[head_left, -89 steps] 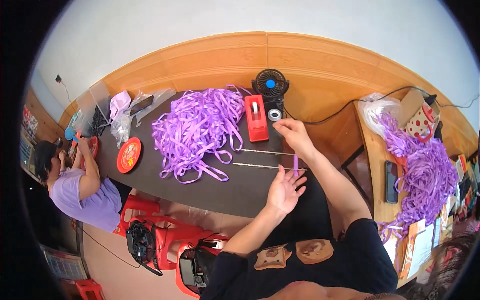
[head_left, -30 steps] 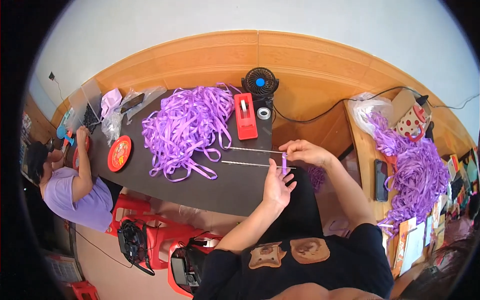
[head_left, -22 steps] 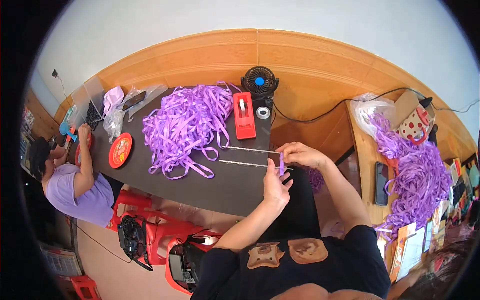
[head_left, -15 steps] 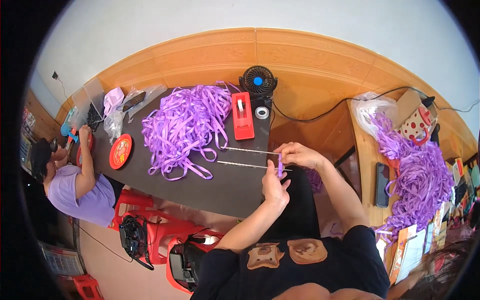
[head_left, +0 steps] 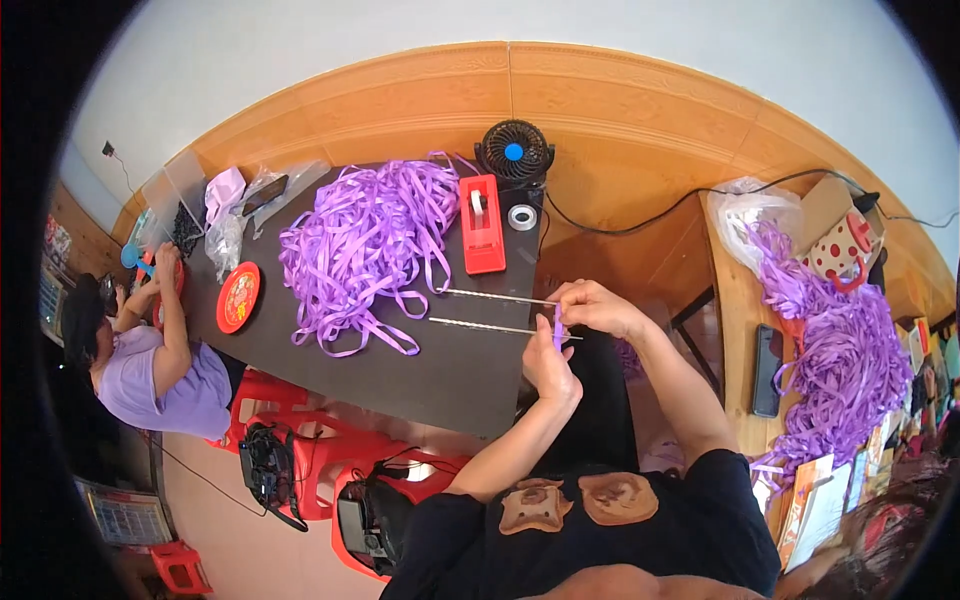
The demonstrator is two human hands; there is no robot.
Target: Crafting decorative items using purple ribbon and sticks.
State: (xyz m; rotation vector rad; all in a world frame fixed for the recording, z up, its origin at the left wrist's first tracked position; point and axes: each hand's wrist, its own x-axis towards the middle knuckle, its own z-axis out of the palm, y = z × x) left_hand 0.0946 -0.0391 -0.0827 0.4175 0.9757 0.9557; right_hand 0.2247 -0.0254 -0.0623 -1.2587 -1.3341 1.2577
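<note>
A short piece of purple ribbon (head_left: 558, 326) runs between my two hands at the table's right edge, across the near ends of two thin metal rods (head_left: 490, 326). My left hand (head_left: 549, 368) is closed, pinching the ribbon's lower part beside the nearer rod. Above it, my right hand (head_left: 598, 309) pinches the ribbon's upper end by the farther rod, fingertips together. Both rods stick out leftward over the table, roughly side by side. My fingers partly hide how the ribbon goes round the rods. A large heap of purple ribbon (head_left: 365, 245) lies left of the rod tips.
A red tape dispenser (head_left: 482, 225), a tape roll (head_left: 522, 217) and a black fan (head_left: 514, 152) stand at the table's far right. Left is a red plate (head_left: 238, 298); a person (head_left: 165, 370) sits beyond. More ribbon (head_left: 840, 360) and a phone (head_left: 766, 370) lie on the wooden bench.
My left fingers have drawn more together at the ribbon; the right hand keeps its pinch. The other person's hands have shifted slightly. The whole view has tilted a little.
</note>
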